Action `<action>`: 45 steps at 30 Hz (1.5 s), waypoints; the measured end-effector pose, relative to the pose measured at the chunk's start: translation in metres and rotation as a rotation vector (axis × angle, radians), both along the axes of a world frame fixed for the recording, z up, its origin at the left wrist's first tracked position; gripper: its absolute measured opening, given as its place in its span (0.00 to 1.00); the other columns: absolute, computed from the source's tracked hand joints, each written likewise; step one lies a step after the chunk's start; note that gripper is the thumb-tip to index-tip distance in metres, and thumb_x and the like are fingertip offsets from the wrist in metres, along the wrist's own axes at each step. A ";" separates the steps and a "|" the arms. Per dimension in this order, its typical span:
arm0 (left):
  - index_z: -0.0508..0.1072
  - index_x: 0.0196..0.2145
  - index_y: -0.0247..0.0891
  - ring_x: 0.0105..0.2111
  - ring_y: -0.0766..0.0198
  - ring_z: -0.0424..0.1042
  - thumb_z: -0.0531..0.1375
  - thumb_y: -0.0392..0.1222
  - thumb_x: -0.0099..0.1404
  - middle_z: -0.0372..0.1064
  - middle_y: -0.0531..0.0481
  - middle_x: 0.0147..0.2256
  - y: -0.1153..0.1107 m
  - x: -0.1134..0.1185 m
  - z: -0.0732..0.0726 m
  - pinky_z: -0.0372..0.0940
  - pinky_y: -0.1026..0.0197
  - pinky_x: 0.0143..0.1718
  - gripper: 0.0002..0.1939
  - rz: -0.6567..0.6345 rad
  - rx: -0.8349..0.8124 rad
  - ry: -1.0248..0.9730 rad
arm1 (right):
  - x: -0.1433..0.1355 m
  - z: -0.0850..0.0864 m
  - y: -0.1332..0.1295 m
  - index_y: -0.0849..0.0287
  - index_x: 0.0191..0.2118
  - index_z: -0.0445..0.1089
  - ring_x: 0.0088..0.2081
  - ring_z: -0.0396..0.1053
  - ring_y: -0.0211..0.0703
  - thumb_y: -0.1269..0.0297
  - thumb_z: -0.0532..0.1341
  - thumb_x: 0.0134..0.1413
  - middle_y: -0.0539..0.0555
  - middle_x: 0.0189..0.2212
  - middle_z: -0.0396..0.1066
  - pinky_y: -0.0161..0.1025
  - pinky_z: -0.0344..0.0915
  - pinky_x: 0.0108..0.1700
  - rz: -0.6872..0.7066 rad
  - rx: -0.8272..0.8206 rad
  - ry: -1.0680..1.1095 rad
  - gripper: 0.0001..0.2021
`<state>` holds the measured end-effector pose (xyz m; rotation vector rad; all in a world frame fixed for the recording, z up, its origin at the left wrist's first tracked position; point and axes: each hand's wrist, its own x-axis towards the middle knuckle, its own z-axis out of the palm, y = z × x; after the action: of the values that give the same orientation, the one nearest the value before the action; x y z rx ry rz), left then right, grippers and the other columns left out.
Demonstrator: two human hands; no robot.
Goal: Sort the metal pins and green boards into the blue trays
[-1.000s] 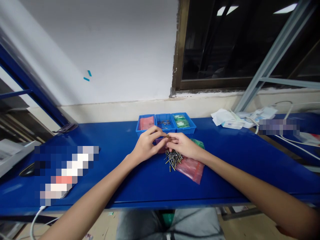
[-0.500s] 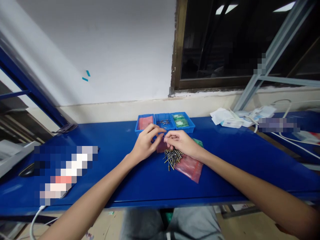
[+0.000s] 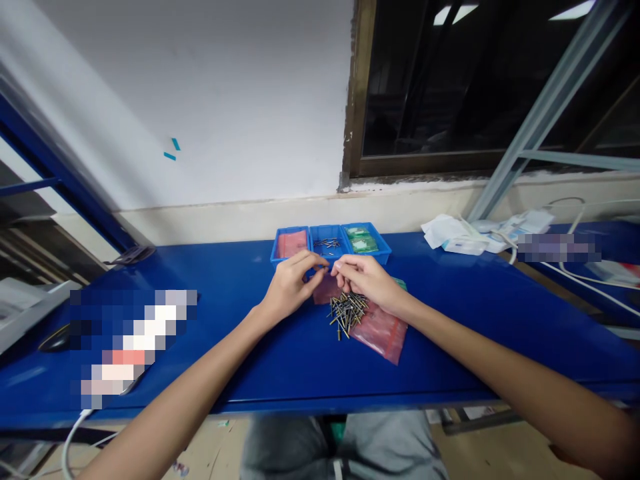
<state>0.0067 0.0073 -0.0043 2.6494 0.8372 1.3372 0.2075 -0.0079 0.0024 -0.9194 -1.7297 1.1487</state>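
Note:
Over the middle of the blue table, my left hand (image 3: 293, 283) curls with thumb and forefinger close together at the tips. Something tiny and dark shows there, too small to name. Opposite it, slightly apart, my right hand (image 3: 367, 280) is closed in a pinch; what its fingers hold, if anything, is hidden. Just below the right hand lies a loose pile of slim metal pins (image 3: 346, 315) with brass-coloured ends. The pile rests partly on a pink plastic bag (image 3: 383, 335). Behind my hands stands a blue three-part tray (image 3: 384, 257).
Left to right, the tray contains a pink bag (image 3: 293, 244), loose metal pins (image 3: 327, 244) and green bags (image 3: 362, 241). A computer mouse (image 3: 55, 339) and a blurred-out object lie at left. White packets (image 3: 453, 235) and cables are at the back right, near a grey metal post.
My hands have drawn slightly apart at the fingertips; a thin piece visible between them earlier no longer shows clearly. The pile, bag and tray stay in place.

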 end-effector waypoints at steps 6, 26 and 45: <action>0.74 0.43 0.37 0.32 0.70 0.74 0.60 0.37 0.69 0.77 0.52 0.36 -0.002 0.003 -0.002 0.67 0.67 0.32 0.06 -0.044 -0.086 -0.045 | 0.003 -0.009 0.006 0.59 0.35 0.70 0.27 0.67 0.37 0.65 0.60 0.58 0.50 0.26 0.69 0.38 0.65 0.33 -0.062 0.144 -0.095 0.04; 0.73 0.45 0.40 0.33 0.66 0.67 0.56 0.38 0.71 0.63 0.49 0.36 0.001 -0.004 -0.004 0.68 0.63 0.33 0.07 0.067 0.170 0.143 | 0.004 -0.006 0.003 0.58 0.32 0.70 0.27 0.65 0.37 0.65 0.59 0.58 0.49 0.26 0.68 0.39 0.63 0.34 -0.098 0.209 -0.167 0.05; 0.72 0.43 0.37 0.35 0.66 0.68 0.57 0.37 0.71 0.64 0.49 0.37 -0.005 -0.001 0.003 0.68 0.63 0.35 0.06 0.106 0.198 0.022 | -0.002 -0.001 -0.005 0.59 0.32 0.71 0.29 0.67 0.38 0.58 0.61 0.60 0.50 0.27 0.71 0.37 0.62 0.33 -0.073 0.204 -0.210 0.10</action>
<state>0.0060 0.0025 -0.0016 2.8084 0.9043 1.4917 0.2050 -0.0134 0.0017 -0.9954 -1.9244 0.8342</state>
